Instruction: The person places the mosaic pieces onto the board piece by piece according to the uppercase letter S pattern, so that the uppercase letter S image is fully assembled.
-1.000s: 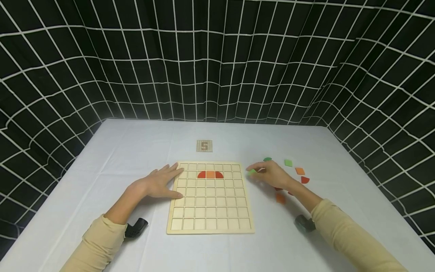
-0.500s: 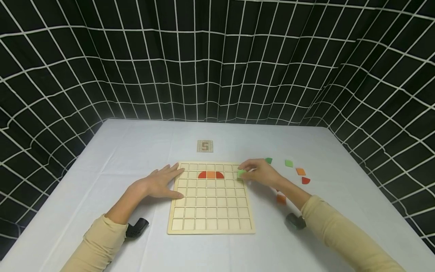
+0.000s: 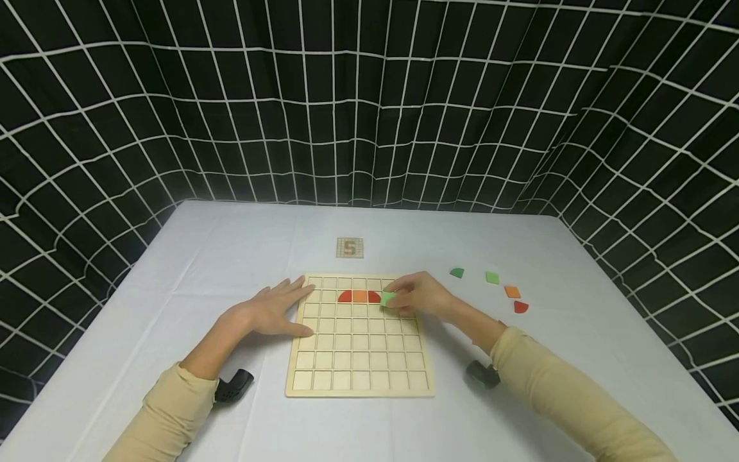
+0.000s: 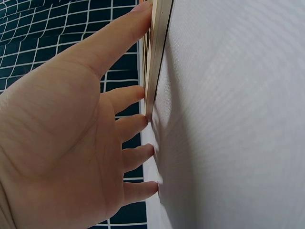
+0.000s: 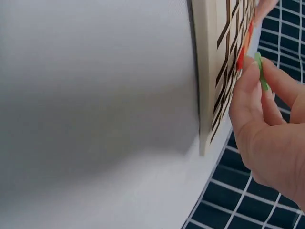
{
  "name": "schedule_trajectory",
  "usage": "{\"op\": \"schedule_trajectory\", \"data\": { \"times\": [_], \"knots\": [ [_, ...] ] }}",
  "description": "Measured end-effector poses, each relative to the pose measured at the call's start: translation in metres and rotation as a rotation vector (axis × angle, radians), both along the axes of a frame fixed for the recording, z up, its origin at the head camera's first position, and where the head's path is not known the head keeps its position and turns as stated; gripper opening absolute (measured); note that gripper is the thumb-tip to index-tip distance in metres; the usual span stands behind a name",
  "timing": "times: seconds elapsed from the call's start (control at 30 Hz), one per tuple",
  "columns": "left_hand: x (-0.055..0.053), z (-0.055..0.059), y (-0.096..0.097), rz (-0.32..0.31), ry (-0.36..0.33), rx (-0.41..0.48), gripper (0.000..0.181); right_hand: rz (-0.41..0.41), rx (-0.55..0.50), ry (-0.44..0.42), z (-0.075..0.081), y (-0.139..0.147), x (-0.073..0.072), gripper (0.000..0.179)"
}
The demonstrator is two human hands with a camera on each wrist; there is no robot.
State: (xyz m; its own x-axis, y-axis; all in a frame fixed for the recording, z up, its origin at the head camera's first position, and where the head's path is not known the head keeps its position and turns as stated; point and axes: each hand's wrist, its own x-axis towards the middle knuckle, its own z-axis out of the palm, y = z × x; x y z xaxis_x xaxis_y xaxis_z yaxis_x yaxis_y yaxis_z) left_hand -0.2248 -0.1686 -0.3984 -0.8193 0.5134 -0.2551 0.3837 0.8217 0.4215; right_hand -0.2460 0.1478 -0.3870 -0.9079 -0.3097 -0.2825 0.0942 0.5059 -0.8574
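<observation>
A square wooden grid board (image 3: 360, 389) lies on the white table. In its second row sit a red rounded tile (image 3: 345, 296), an orange square tile (image 3: 360, 296) and another red rounded tile (image 3: 374, 297). My right hand (image 3: 424, 295) pinches a light green square tile (image 3: 387, 299) between thumb and fingers, over the board just right of the red tile. In the right wrist view the green tile (image 5: 261, 71) is seen edge-on, raised off the grid. My left hand (image 3: 271, 312) rests with spread fingers on the board's left edge; its thumb (image 4: 126, 31) touches the rim.
Beyond the board lies a small wooden card (image 3: 349, 248) marked 5. To the right are a dark green rounded tile (image 3: 457, 273), a light green tile (image 3: 492, 278), an orange tile (image 3: 512, 292) and a red tile (image 3: 521, 307). Black devices (image 3: 234, 386) sit near both forearms.
My right hand has carried the light green tile leftward from beside the board to over its second row. My left hand has stayed on the board's edge.
</observation>
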Motion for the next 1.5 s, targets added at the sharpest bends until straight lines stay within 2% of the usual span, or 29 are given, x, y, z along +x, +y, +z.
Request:
{"op": "schedule_trajectory", "data": {
  "times": [0.07,0.33,0.93,1.27,1.5],
  "knots": [
    [0.0,0.0,0.0,-0.001,0.0,-0.001,0.094,-0.011,-0.01,-0.034,0.0,-0.007,0.001,0.033],
    [0.0,0.0,0.0,-0.001,0.002,0.0,0.094,0.002,-0.016,-0.053,0.003,-0.029,0.006,0.032],
    [-0.001,0.0,0.0,0.0,-0.005,-0.003,0.094,-0.033,-0.04,-0.138,0.006,-0.069,0.009,0.024],
    [-0.001,0.002,0.0,-0.001,-0.009,-0.005,0.093,-0.038,0.001,-0.093,0.001,-0.076,0.009,0.018],
    [-0.001,0.002,-0.002,0.0,-0.011,-0.002,0.093,-0.051,-0.015,-0.091,0.002,-0.08,0.009,0.019]
  ]
}}
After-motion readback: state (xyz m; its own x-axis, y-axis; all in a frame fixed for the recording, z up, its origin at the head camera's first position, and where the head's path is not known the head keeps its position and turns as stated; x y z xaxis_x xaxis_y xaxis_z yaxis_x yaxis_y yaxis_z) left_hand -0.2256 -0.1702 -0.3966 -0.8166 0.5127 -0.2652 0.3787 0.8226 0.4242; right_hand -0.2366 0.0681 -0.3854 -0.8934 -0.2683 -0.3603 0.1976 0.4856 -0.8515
